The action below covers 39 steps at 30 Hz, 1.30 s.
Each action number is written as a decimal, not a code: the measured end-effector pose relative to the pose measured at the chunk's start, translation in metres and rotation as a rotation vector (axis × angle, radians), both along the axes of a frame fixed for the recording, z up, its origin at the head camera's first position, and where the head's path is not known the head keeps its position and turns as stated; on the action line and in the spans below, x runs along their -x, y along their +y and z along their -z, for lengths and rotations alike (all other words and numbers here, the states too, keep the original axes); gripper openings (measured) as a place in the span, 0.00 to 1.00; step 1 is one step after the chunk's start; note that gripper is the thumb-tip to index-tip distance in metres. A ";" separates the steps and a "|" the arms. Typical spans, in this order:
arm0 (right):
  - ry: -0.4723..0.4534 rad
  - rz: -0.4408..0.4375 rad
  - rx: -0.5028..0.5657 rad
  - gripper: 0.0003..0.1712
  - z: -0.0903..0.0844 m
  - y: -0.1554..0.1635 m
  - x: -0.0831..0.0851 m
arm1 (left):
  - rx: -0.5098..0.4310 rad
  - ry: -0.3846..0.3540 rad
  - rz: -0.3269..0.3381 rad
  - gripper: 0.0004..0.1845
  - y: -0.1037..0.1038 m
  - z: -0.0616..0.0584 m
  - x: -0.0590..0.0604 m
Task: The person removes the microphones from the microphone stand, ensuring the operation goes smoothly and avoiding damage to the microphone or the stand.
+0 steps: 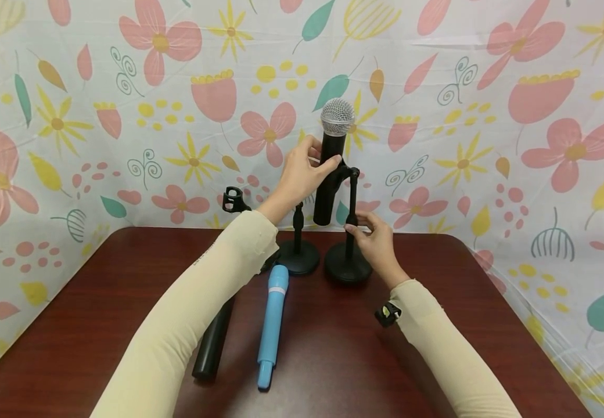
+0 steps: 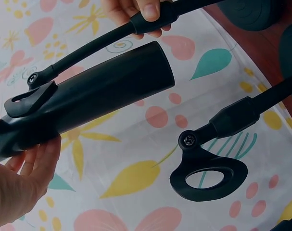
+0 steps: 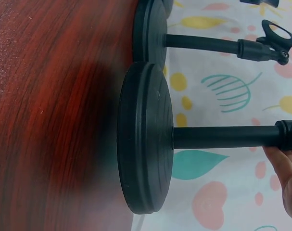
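Observation:
A black microphone [image 1: 325,200] with a silver mesh head sits in the clip [image 1: 345,173] of a desk stand, tilted slightly. My left hand [image 1: 302,171] grips its body near the clip, thumb across the front. In the left wrist view the microphone's handle [image 2: 117,86] passes through the clip ring [image 2: 32,100]. My right hand [image 1: 377,241] pinches the stand's pole at its collar, above the round base [image 1: 348,266]. The right wrist view shows that base [image 3: 146,144] on the table and the right hand's fingers [image 3: 280,166] at the collar.
A second stand [image 1: 298,258] stands just left, its clip ring [image 2: 208,178] holding nothing. Another clip [image 1: 234,199] shows farther left, its stand mostly behind the left arm. A blue microphone [image 1: 272,325] and a black one [image 1: 213,342] lie on the dark red table [image 1: 333,360]. Flowered cloth [image 1: 438,116] hangs behind.

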State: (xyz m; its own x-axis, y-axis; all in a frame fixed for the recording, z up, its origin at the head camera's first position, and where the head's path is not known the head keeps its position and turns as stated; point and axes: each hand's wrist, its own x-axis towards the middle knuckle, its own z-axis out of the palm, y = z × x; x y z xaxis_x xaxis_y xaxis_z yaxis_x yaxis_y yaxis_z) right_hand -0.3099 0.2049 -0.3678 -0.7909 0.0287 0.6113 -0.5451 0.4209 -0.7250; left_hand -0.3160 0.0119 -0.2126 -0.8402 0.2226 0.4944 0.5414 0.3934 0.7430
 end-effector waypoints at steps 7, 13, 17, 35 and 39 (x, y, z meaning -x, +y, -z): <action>0.008 -0.045 0.039 0.17 -0.017 -0.008 -0.016 | -0.010 -0.014 0.005 0.18 -0.003 -0.002 -0.001; -0.017 -0.020 0.061 0.15 -0.014 -0.003 -0.018 | -0.120 0.010 0.007 0.16 -0.013 -0.015 -0.001; -0.028 0.004 0.057 0.16 -0.005 0.004 -0.007 | -0.095 0.034 -0.020 0.17 -0.019 -0.022 -0.002; -0.088 -0.021 0.095 0.17 -0.023 -0.005 -0.016 | -0.005 -0.116 -0.038 0.24 -0.033 0.011 -0.006; -0.103 -0.026 0.109 0.17 -0.025 -0.006 -0.016 | 0.016 -0.146 -0.035 0.24 -0.033 0.020 -0.008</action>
State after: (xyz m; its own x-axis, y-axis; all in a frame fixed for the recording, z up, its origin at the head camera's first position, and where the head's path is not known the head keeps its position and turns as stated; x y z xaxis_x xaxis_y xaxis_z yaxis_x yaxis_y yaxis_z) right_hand -0.2942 0.1990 -0.3429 -0.8506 0.0694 0.5212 -0.4751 0.3235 -0.8183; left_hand -0.3079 -0.0211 -0.2325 -0.9103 0.1985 0.3634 0.4140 0.4223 0.8064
